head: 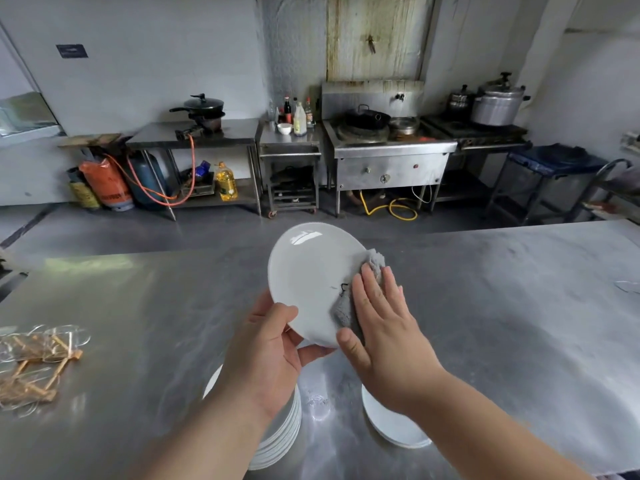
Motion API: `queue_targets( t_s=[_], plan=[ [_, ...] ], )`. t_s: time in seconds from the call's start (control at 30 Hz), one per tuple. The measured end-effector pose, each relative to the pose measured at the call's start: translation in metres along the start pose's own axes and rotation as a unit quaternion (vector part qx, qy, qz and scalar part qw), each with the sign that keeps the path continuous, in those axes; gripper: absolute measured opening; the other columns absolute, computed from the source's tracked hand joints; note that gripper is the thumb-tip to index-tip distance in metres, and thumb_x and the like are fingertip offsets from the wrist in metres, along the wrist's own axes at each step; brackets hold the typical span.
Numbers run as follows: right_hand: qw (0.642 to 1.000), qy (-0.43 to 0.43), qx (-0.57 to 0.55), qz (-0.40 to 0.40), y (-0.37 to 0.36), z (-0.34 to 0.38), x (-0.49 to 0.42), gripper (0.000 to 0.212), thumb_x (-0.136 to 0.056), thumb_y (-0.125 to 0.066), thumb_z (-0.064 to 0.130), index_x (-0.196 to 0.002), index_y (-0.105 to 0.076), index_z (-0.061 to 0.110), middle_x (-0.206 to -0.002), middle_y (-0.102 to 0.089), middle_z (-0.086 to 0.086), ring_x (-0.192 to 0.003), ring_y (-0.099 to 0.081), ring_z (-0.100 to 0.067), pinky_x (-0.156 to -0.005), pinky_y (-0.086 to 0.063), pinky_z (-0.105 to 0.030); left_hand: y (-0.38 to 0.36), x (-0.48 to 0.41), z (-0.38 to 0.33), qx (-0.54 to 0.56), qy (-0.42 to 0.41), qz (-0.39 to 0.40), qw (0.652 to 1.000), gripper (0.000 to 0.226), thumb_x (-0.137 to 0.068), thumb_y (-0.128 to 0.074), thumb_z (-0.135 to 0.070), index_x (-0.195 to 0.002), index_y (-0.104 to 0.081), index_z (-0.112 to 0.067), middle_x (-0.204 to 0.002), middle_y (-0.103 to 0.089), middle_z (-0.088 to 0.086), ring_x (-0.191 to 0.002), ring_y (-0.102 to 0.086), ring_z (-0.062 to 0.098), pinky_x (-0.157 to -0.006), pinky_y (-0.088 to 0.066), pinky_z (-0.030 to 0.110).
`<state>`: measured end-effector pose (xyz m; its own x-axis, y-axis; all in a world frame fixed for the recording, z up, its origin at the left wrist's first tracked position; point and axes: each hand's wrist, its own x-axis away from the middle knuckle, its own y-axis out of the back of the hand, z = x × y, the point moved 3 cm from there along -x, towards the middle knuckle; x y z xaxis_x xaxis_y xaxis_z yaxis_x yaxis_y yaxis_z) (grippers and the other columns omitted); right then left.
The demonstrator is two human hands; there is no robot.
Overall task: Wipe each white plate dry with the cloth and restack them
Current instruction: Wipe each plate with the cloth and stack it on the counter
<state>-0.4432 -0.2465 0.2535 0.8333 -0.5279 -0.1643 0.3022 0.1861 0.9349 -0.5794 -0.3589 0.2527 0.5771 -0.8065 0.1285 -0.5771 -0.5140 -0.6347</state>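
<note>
Plates sit nearest us on the tabletop (138,306). A tall stack (284,434) stands at 7 o'clock under our left wrist, and a short stack (391,427) at 5 o'clock under our right forearm. We judge the short one to be the dried pile, though nothing proves it.

Just beyond, our left grip (266,344) holds the plate (308,278) clear of the tabletop and tilted toward us. The thumb lies on the face at the plate's 7 o'clock edge and the fingers curl beneath the rim. Our right grip (384,327) is spread flat with straight fingers, pressing the cloth (375,261) against the plate's 4 o'clock side; it clasps nothing.

The plate is glossy and rigid. We expect it to be slick while damp, moderately heavy and quick to chip or shatter if dropped. The rim is the place to take it, thumb over and fingers under, opposite where the cloth pushes. The cloth is soft and limp and bunches under the palm, so flat pressure suits it better than a pinch.

We can read no writing. The clear packet (34,362) at 9 o'clock shows no print. Farther off, the lettering on the orange cylinder (107,185), the oil bottle (226,183) label and the dark wall sign (71,50) at 11 o'clock are all too small or blurred.
</note>
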Motion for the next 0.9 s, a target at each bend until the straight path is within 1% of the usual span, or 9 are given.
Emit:
queue_targets(
  t_s=[0.1, 0.17, 0.27, 0.37, 0.53, 0.67, 0.77, 0.83, 0.9],
  plan=[
    [0.995, 0.068, -0.051, -0.046, -0.018, 0.025, 0.013, 0.097, -0.098, -0.008, 0.078, -0.166, -0.01, 0.01, -0.175, 0.001, -0.005, -0.161, 0.013, -0.023, -0.13, -0.002, -0.048, -0.005, -0.005, -0.001, 0.002, -0.015, -0.016, 1.0, 0.04, -0.096, -0.052, -0.002, -0.128, -0.072, -0.016, -0.124, -0.075, 0.018, -0.1, -0.077, 0.028, -0.062, -0.062, 0.039],
    [0.988, 0.116, -0.071, -0.066, -0.025, 0.026, 0.02, 0.09, -0.101, -0.019, 0.075, -0.166, -0.018, 0.012, -0.175, -0.008, -0.003, -0.162, 0.002, -0.022, -0.131, -0.006, -0.046, -0.002, -0.007, -0.003, 0.002, -0.019, -0.037, 0.999, 0.042, -0.098, -0.046, 0.0, -0.119, -0.077, -0.02, -0.118, -0.077, 0.017, -0.09, -0.078, 0.024, -0.058, -0.06, 0.034],
    [0.984, 0.141, -0.07, -0.088, -0.013, -0.001, 0.01, 0.085, -0.102, -0.017, 0.071, -0.162, -0.03, 0.012, -0.172, -0.019, -0.002, -0.162, -0.007, -0.021, -0.13, -0.012, -0.047, 0.007, -0.007, -0.003, 0.003, -0.01, -0.035, 0.999, 0.047, -0.099, -0.042, 0.001, -0.108, -0.081, -0.026, -0.116, -0.078, 0.016, -0.094, -0.078, 0.028, -0.063, -0.063, 0.046],
    [0.994, 0.082, -0.053, -0.053, -0.003, -0.027, -0.008, 0.095, -0.097, -0.004, 0.078, -0.165, -0.018, 0.013, -0.174, -0.002, 0.002, -0.161, 0.012, -0.022, -0.13, -0.008, -0.05, 0.01, -0.002, 0.002, -0.036, 0.005, -0.022, 0.999, 0.042, -0.088, -0.054, -0.007, -0.117, -0.078, -0.027, -0.123, -0.076, 0.016, -0.106, -0.076, 0.034, -0.077, -0.062, 0.063],
    [0.999, 0.037, 0.015, -0.008, -0.005, -0.023, -0.021, 0.103, -0.088, 0.011, 0.084, -0.165, 0.008, 0.016, -0.17, 0.028, 0.004, -0.154, 0.034, -0.024, -0.13, 0.001, -0.048, 0.01, 0.007, 0.0, -0.098, 0.035, 0.02, 0.994, 0.044, -0.08, -0.056, -0.011, -0.116, -0.079, -0.024, -0.12, -0.076, 0.021, -0.1, -0.076, 0.034, -0.073, -0.063, 0.056],
    [0.989, 0.139, 0.04, -0.034, 0.003, 0.006, -0.029, 0.099, -0.096, -0.006, 0.078, -0.166, -0.001, 0.007, -0.173, 0.016, -0.009, -0.158, 0.022, -0.032, -0.129, 0.001, -0.055, 0.006, 0.011, 0.002, -0.195, 0.085, 0.058, 0.975, 0.036, -0.09, -0.056, -0.009, -0.116, -0.078, -0.02, -0.107, -0.077, 0.022, -0.086, -0.075, 0.03, -0.068, -0.062, 0.049],
    [0.975, 0.215, 0.033, -0.05, 0.009, 0.017, -0.031, 0.09, -0.101, -0.017, 0.07, -0.166, -0.009, 0.009, -0.175, 0.003, -0.007, -0.161, 0.01, -0.032, -0.13, 0.001, -0.051, 0.006, 0.014, 0.002, -0.201, 0.091, 0.06, 0.973, 0.033, -0.09, -0.058, -0.013, -0.117, -0.078, -0.015, -0.112, -0.076, 0.025, -0.09, -0.074, 0.033, -0.07, -0.062, 0.051],
    [0.979, 0.19, 0.059, -0.048, 0.016, 0.006, -0.036, 0.088, -0.1, -0.009, 0.071, -0.166, -0.009, 0.013, -0.175, 0.003, -0.004, -0.161, 0.007, -0.029, -0.13, 0.0, -0.05, 0.009, 0.013, -0.001, -0.18, 0.084, 0.05, 0.979, 0.04, -0.081, -0.059, -0.015, -0.116, -0.078, -0.014, -0.112, -0.076, 0.026, -0.086, -0.074, 0.033, -0.063, -0.062, 0.046],
    [0.991, 0.116, 0.048, -0.05, 0.022, -0.009, -0.036, 0.086, -0.099, -0.006, 0.07, -0.167, -0.007, 0.017, -0.175, 0.002, 0.001, -0.16, -0.004, -0.025, -0.129, -0.008, -0.045, 0.013, 0.011, -0.004, -0.148, 0.073, 0.038, 0.985, 0.041, -0.077, -0.059, -0.013, -0.111, -0.08, -0.016, -0.108, -0.075, 0.024, -0.081, -0.073, 0.03, -0.056, -0.06, 0.042]
  ],
)
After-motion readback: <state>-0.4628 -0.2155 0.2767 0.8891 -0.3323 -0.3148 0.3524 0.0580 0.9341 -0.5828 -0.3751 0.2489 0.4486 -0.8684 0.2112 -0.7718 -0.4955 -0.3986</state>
